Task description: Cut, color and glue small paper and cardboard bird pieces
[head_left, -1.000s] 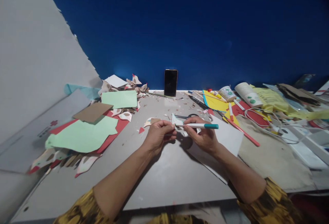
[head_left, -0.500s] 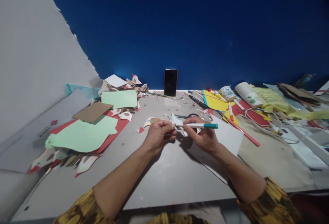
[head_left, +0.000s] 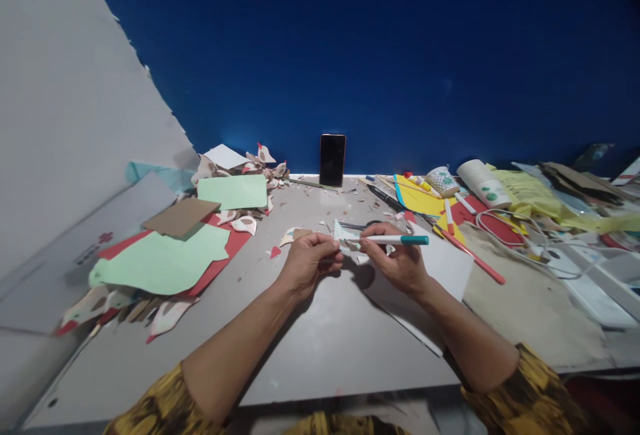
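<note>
My left hand is closed, pinching a small pale paper cut-out just above the grey table. My right hand is closed around a white marker with a teal end, held level with its tip against the cut-out. Both hands meet over the middle of the table. A white sheet of paper lies under my right wrist.
Green, red and brown paper sheets pile up at the left. A black phone leans on the blue wall. Scissors, markers, yellow paper, a paper cup and a white cable clutter the right.
The marker's teal end has risen and shifted slightly right as my right hand turned a little. My left hand keeps its pinch on the cut-out.
</note>
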Demonstrator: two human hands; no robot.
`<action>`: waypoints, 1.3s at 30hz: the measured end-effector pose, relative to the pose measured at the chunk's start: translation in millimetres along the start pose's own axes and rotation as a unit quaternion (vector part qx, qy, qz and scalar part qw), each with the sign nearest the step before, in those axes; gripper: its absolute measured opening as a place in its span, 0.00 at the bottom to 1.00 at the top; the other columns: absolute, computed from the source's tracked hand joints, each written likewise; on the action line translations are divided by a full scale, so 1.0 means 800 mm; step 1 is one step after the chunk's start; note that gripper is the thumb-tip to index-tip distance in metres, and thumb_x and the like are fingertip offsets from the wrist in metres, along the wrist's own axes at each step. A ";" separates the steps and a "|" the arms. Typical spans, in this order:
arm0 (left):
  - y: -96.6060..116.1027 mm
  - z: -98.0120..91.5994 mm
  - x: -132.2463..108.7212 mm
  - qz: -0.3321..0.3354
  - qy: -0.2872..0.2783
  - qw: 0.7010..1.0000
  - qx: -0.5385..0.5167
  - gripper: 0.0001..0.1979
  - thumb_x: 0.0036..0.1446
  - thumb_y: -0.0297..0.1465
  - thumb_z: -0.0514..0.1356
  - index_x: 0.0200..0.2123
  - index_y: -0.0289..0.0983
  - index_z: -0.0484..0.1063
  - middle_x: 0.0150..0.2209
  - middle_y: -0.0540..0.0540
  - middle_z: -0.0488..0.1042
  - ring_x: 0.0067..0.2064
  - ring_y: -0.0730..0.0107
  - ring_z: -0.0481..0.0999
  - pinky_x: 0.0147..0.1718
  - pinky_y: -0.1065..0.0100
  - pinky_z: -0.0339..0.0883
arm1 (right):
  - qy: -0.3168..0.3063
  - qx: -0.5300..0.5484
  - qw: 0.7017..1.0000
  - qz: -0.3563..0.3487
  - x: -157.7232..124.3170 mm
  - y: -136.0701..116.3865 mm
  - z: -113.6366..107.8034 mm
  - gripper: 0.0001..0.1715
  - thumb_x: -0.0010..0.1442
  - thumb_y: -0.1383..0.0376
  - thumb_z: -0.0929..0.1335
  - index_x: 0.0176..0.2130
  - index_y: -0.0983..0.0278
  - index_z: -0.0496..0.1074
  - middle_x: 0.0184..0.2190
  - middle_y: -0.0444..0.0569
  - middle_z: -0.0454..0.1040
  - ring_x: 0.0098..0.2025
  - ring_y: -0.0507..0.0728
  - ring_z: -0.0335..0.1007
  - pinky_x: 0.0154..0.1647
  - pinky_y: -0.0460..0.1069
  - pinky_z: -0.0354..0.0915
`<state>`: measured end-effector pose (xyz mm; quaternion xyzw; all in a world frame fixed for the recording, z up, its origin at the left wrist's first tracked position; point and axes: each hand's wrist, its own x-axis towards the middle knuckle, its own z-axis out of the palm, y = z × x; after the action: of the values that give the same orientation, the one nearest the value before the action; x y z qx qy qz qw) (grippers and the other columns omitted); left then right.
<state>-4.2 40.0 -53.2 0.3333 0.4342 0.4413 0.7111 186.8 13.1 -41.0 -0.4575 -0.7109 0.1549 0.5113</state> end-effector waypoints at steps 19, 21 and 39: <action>-0.004 -0.003 0.003 0.015 0.005 1.000 -0.005 0.12 0.45 0.31 0.74 0.29 0.34 0.74 0.23 0.46 0.76 0.25 0.70 0.77 0.27 0.69 0.74 | -0.025 -0.002 1.000 -0.017 0.000 -0.001 0.000 0.08 0.65 0.60 0.70 0.36 0.62 0.75 0.29 0.47 0.78 0.23 0.52 0.69 0.22 0.47 0.63; -0.003 -0.003 0.002 0.013 0.008 1.000 -0.006 0.12 0.45 0.30 0.73 0.29 0.34 0.74 0.23 0.46 0.76 0.25 0.70 0.77 0.27 0.69 0.74 | -0.019 -0.006 1.000 -0.011 0.000 0.000 -0.001 0.08 0.65 0.60 0.70 0.36 0.62 0.75 0.29 0.47 0.78 0.22 0.52 0.68 0.22 0.47 0.64; -0.002 -0.001 0.002 0.003 0.007 1.000 0.005 0.09 0.47 0.28 0.72 0.28 0.33 0.74 0.23 0.44 0.77 0.25 0.69 0.78 0.27 0.69 0.76 | -0.010 0.003 1.000 -0.024 0.002 -0.004 -0.002 0.06 0.66 0.62 0.69 0.36 0.62 0.74 0.28 0.46 0.77 0.23 0.51 0.68 0.23 0.47 0.63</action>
<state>-3.8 40.5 -55.2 0.3351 0.4403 0.4435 0.7051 186.1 12.0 -37.2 -0.4377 -0.7263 0.1493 0.5086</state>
